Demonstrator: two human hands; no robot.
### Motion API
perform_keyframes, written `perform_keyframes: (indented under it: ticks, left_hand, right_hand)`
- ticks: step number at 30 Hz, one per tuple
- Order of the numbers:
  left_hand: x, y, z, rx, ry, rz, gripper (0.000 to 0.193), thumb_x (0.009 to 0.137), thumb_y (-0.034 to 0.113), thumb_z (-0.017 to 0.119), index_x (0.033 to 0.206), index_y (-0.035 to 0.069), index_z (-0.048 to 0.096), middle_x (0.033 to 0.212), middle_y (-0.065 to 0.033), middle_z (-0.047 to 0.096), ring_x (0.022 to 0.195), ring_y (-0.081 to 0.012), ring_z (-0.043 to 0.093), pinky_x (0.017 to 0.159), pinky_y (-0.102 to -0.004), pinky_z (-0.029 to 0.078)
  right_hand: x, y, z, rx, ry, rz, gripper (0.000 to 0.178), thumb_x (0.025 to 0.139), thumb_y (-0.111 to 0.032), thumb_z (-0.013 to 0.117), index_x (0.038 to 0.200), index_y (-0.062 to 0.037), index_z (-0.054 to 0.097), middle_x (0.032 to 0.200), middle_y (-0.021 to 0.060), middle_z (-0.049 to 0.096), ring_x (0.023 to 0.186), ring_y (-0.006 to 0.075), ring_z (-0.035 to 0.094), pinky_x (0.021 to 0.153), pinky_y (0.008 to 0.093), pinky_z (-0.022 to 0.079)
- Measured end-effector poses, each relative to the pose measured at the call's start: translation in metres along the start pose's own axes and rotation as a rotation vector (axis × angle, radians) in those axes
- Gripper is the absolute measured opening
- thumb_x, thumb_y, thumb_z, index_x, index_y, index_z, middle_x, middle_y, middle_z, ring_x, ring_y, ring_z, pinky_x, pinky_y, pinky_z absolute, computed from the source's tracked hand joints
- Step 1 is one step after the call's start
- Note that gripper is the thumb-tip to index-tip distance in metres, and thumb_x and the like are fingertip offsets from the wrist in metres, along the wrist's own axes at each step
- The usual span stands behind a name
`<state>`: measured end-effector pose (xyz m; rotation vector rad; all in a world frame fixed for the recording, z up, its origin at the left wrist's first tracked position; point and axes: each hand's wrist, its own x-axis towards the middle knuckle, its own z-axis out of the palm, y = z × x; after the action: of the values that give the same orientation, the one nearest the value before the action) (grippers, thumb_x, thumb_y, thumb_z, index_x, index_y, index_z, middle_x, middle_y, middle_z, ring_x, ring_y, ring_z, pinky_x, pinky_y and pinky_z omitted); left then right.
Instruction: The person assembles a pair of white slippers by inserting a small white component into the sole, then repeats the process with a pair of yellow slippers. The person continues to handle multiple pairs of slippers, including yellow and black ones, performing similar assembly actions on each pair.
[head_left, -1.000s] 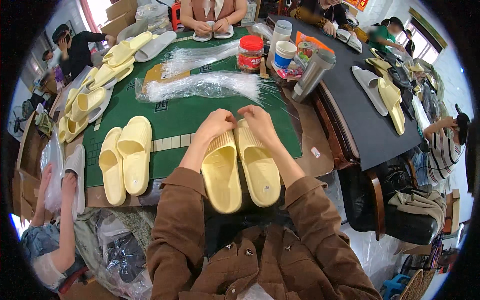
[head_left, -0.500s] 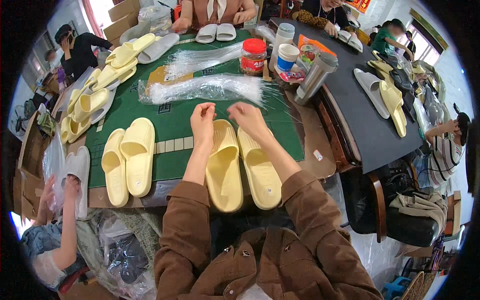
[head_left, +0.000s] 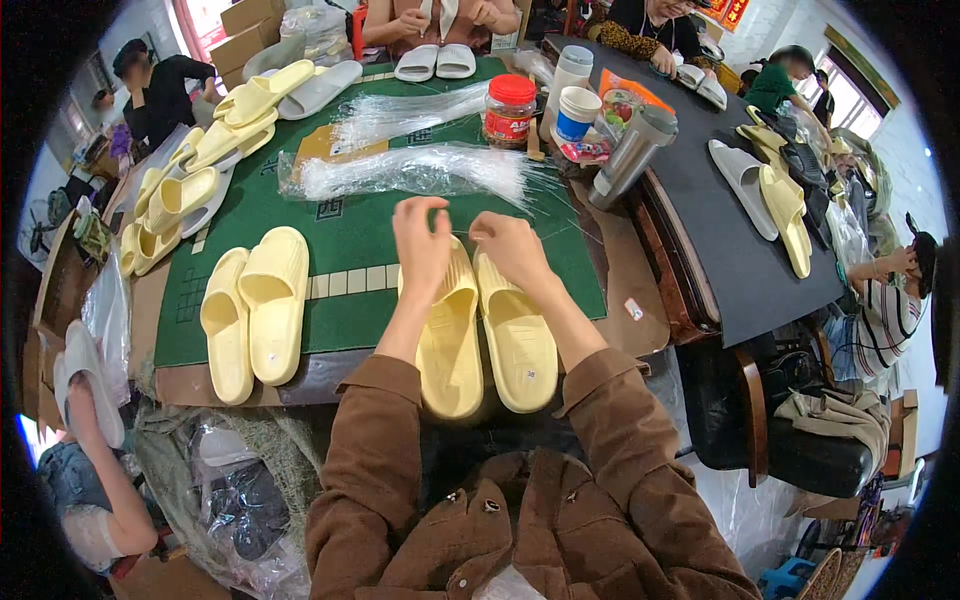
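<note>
Both hands have lifted off the slipper toes since a moment ago and now hover just above them. Left hand [head_left: 422,240] pinches its fingertips together, and right hand [head_left: 510,245] does the same, a thin clear plastic strand [head_left: 460,232] seemingly stretched between them. Right beneath the palms lies the pair of pale yellow slippers [head_left: 485,335], side by side, soles down. Just beyond the fingers sits the bundle of clear strands [head_left: 420,170] on the green mat [head_left: 350,240]. Another yellow pair [head_left: 255,305] rests well off the left hand.
</note>
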<state>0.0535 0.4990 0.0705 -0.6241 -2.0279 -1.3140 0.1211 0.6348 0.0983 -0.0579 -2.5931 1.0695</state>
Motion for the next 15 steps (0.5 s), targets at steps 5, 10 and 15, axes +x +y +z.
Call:
perform_keyframes:
  ticks: [5, 10, 15]
  left_hand:
    - [-0.005, 0.0113, 0.0036, -0.006, -0.356, -0.153, 0.01, 0.084, 0.012, 0.06, 0.084, 0.003, 0.064, 0.084, -0.0131, 0.065, 0.081, -0.0317, 0.061, 0.074, -0.0424, 0.048]
    - [-0.0057, 0.008, 0.0019, 0.008, -0.415, -0.068, 0.012, 0.088, 0.011, 0.057, 0.09, 0.0, 0.062, 0.084, -0.0144, 0.064, 0.08, -0.0304, 0.062, 0.071, -0.0379, 0.048]
    - [-0.0045, 0.0068, 0.0003, -0.159, -0.346, -0.19, 0.01, 0.09, 0.008, 0.056, 0.091, -0.001, 0.06, 0.086, -0.0122, 0.064, 0.078, -0.0239, 0.063, 0.07, -0.0325, 0.048]
  right_hand:
    - [-0.0009, 0.0004, 0.0027, -0.022, 0.196, -0.174, 0.012, 0.083, -0.01, 0.061, 0.09, 0.0, 0.063, 0.082, 0.0163, 0.064, 0.08, 0.032, 0.065, 0.069, 0.0377, 0.049]
    - [0.0, 0.0051, 0.006, 0.199, 0.199, -0.126, 0.01, 0.083, -0.003, 0.06, 0.09, 0.0027, 0.059, 0.083, 0.0185, 0.063, 0.078, 0.0333, 0.063, 0.068, 0.039, 0.049]
    - [0.0037, 0.0062, 0.0043, 0.218, 0.183, -0.154, 0.015, 0.084, -0.003, 0.059, 0.098, 0.0026, 0.059, 0.086, 0.018, 0.065, 0.078, 0.0306, 0.064, 0.07, 0.0372, 0.05]
